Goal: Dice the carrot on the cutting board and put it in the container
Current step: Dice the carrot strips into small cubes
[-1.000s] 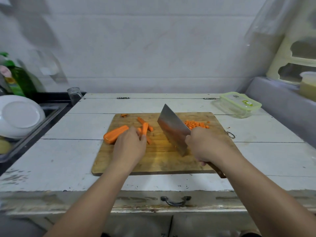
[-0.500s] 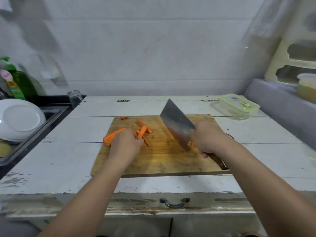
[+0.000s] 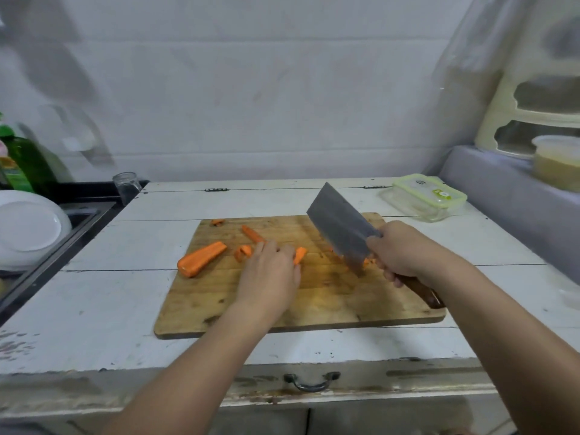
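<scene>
Five carrot pieces show on the board [image 3: 314, 312]: a big chunk [image 3: 201, 259] at the left, a tiny bit [image 3: 217, 222] by the far edge, a short curled piece [image 3: 244, 252], a stick [image 3: 253, 234] lying behind it, and a strip [image 3: 299, 255] poking out past the left hand [image 3: 270, 271]. One small heap of dice [image 3: 367, 262] sits further right, mostly hidden behind the cleaver [image 3: 340, 229]; how many bits it has cannot be told.

One each of the rest, left to right: a green bottle [image 3: 26, 164], a white plate [image 3: 29, 229] leaning in the sink [image 3: 84, 215], a glass [image 3: 125, 185] at the table's back corner, a drawer handle [image 3: 311, 382] in the table's front, and the container [image 3: 426, 196], lid on, on the table beyond the board's far right corner, well apart from the carrot. A tub [image 3: 555, 161] stands on the ledge at the far right.

The left hand lies palm down on the board, its fingers covering some of the carrot; the thumb side is against the strip, though whether it is pinching the strip cannot be told. The right hand [image 3: 403, 252] is wrapped round the cleaver's wooden handle, blade raised and tilted up and away to the left, its lower corner close to the dice.
</scene>
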`<state>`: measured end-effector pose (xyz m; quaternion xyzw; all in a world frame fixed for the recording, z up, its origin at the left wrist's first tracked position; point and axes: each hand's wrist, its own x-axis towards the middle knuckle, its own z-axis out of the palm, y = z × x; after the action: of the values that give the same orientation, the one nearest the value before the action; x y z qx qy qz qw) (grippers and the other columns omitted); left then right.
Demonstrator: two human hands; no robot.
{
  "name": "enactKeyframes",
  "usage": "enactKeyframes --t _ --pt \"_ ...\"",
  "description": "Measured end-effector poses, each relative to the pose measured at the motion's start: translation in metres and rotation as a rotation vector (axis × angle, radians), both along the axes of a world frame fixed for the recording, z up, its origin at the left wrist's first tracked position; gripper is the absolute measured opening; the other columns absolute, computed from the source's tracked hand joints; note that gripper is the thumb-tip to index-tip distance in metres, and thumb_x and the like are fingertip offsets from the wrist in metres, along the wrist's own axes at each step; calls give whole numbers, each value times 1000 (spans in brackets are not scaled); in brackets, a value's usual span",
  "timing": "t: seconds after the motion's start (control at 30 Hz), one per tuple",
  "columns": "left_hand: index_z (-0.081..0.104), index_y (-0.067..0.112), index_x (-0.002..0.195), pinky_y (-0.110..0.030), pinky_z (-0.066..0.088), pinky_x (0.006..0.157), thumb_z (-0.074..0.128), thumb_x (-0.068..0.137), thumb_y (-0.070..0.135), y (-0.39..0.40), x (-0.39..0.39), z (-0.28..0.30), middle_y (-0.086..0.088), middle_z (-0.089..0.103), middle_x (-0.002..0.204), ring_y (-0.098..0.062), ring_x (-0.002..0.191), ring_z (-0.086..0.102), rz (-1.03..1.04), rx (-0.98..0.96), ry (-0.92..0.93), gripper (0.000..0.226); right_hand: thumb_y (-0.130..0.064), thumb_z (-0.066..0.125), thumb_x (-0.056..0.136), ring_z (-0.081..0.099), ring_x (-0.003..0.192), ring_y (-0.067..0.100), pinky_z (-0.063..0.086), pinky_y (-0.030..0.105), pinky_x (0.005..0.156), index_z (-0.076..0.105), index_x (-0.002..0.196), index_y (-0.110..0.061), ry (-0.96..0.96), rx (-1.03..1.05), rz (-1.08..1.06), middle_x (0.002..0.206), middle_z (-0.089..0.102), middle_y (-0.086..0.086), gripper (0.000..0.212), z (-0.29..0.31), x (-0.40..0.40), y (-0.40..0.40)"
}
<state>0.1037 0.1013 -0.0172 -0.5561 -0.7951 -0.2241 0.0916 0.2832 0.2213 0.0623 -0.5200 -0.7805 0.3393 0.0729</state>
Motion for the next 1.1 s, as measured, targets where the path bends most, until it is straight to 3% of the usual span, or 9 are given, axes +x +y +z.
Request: enactKeyframes --t 0.1,0.27,0.37,0.53,0.73,0.87,0.97,1.03,1.1 --pt "71 16 114 -33 49 94 55 102 18 17 5 10 -2 70 112 -20 106 62 -6 212 -320 21 -6 38 97 44 43 22 39 26 42 56 84 -3 191 -111 -62 65 50 13 22 3 15 7" --pt "58 1 122 -40 57 95 48 106 11 70 22 44 -17 66 117 -28 103 67 -53 125 -1806 21 -11 43 100 42 43 18 37 25 40 53 85 -5 342 -289 -18 59 48 6 19 14 33 11" --pt "60 0 111 -43 58 82 44 108 12 88 20 50 -16 69 101 -29 95 69 -143 110 -2144 21 -14 43 103 41 44 17 36 25 39 54 89 -4 375 -329 11 59 48 5 20 17 41 15" --pt "65 0 96 -32 60 70 44 104 -2 98 26 47 -12 70 79 -20 75 66 -113 -22 -1885 22 -13 44 102 41 41 16 36 23 38 53 88 -5 433 -341 -77 56 47 4 19 11 54 35" --pt "79 18 98 -32 55 78 58 92 5 113 22 45 -4 75 99 -17 87 66 -113 -84 -976 26 -10 43 100 42 42 18 37 23 39 52 86 -5 439 -291 -120 55 48 5 18 8 56 44" --pt "77 22 113 -35 49 94 49 83 4 115 11 39 -3 75 113 -19 97 64 -198 -163 -880 45 -10 42 100 42 42 18 37 23 39 52 90 -6 433 -271 -103 57 49 5 15 5 52 45" --pt "75 27 91 -40 55 99 43 85 -8 108 -1 34 -2 76 106 -18 99 70 -139 -28 -881 48 -10 42 98 43 41 19 39 24 41 54 88 -5 390 -183 -80 61 49 8 17 3 50 44" --pt "70 25 86 -37 58 92 42 89 -11 91 -9 39 -6 75 100 -18 89 70 -63 169 -875 46 -15 45 98 51 46 24 42 29 45 55 81 -10 255 51 -3 64 53 8 21 -1 50 40" --pt "69 24 89 -34 56 85 43 90 -11 69 -16 46 -2 72 94 -14 84 66 -50 425 -805 44 -27 48 97 60 64 32 43 33 55 52 78 -18 -44 482 91 71 58 6 21 -11 54 36"
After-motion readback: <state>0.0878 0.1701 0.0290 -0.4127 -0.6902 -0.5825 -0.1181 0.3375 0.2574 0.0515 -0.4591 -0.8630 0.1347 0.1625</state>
